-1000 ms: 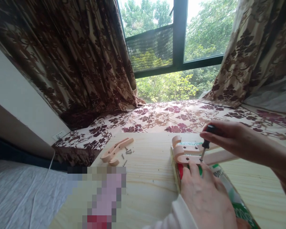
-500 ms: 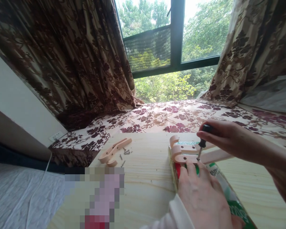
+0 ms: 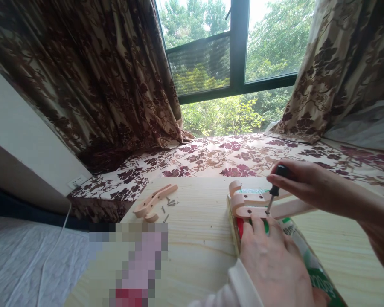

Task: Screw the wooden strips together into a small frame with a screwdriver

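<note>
My right hand (image 3: 310, 183) is closed around the black handle of a screwdriver (image 3: 279, 175). The tool leans to the right, its tip at a hole in the nearest pale wooden strip (image 3: 259, 212), which has a rounded end. My left hand (image 3: 272, 260) lies with fingers spread and stretched out, fingertips pressed against the near edge of that strip. Beneath it is a green and red printed package (image 3: 320, 273), partly covered by the hand. A curved wooden piece (image 3: 235, 187) and another strip with holes (image 3: 252, 198) lie just behind; the screw under the tip is hardly visible.
More curved wooden pieces (image 3: 153, 201) lie at the table's left, beside several loose screws (image 3: 170, 203). A blurred-out patch (image 3: 137, 264) covers the front left. Behind the light wooden table (image 3: 198, 256) is a flowered cloth (image 3: 230, 153) below a window.
The screwdriver handle and my right hand have shifted slightly to the right, while the tip stays at the same hole. My left hand keeps its place. The view has moved a little.
</note>
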{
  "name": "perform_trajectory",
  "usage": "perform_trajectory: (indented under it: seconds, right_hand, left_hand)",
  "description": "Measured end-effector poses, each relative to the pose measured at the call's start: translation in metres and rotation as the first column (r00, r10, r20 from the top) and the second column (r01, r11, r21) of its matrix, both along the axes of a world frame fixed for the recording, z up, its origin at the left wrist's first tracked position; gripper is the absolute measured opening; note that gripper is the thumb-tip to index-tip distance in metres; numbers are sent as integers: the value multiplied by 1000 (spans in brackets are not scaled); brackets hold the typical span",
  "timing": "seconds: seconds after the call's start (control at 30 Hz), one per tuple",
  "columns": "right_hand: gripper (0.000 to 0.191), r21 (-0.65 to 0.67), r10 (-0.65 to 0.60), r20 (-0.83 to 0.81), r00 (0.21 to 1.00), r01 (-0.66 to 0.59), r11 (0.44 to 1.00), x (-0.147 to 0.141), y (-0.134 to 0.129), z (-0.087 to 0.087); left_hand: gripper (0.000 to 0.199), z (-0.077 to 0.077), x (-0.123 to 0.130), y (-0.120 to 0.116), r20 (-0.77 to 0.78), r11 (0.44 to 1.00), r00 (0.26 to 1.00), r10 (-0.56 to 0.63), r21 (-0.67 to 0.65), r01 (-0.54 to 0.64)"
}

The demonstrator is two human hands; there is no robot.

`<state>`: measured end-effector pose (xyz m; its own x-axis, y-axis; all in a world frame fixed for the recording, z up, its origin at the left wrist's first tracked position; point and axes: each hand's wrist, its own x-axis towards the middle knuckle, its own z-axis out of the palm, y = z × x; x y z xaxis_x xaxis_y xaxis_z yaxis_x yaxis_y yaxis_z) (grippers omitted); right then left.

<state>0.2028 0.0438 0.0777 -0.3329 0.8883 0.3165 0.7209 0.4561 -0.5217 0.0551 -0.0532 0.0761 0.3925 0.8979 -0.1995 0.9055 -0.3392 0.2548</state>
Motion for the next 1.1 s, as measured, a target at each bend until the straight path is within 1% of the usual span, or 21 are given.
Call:
perform_trajectory:
  seconds: [0.07,0.13,0.23,0.3,0.37,0.47,0.53,0.6,0.67,0.77,0.83,0.9,1.0,1.1]
  right_hand:
    - [39,3,-3,15,1000,3,1000,1,0,0]
    - [40,-31,15,12,1000,-15,999,3,-3,2]
    - [40,-94,67,-12,998,-68,993,5,-8,7]
    - [38,-99,102,-40,994,-106,989,4,-9,8]
    - [36,-73,97,-51,994,-100,992,1,-8,8]
    - [35,14,38,-24,999,-38,999,-4,-5,6]
    - [35,62,11,-12,1000,-10,998,-7,-4,6]
    - [33,49,10,-12,1000,-9,999,-8,-5,9]
    - [26,14,41,-16,999,-41,999,-8,-9,13]
    - [14,-20,117,-31,993,-118,993,-7,-14,18]
    - [13,-14,140,-37,989,-141,990,-7,-15,19]
    - [18,0,123,-36,992,-123,992,-7,-13,17]
    - [26,25,45,-29,999,-44,999,-8,-7,13]
    - [28,55,-14,3,1000,14,998,-9,-6,14]
  left_hand:
    - [59,-2,0,0,5,999,1000,-20,32,20]
    - [58,-3,0,0,1,999,1000,-10,37,9]
    - [58,-5,1,-1,-6,999,1000,24,24,-24]
    - [56,-8,0,-1,0,999,1000,29,29,-29]
    - [55,-13,-1,-1,18,999,1000,14,52,-15]
    - [63,-22,-3,1,47,995,998,-28,97,24]
    - [64,-27,-1,3,46,995,999,-26,95,22]
    - [60,-29,1,5,29,995,999,18,97,-21]
    - [60,-30,2,8,13,993,999,36,109,-37]
    - [69,-29,-1,11,-8,997,999,-31,75,31]
    - [69,-29,-5,13,-9,995,997,-79,61,80]
    - [66,-30,-8,13,-12,989,994,-108,97,108]
    - [67,-32,-8,12,-25,980,996,-90,174,93]
    - [64,-33,-6,10,-43,965,995,-86,245,94]
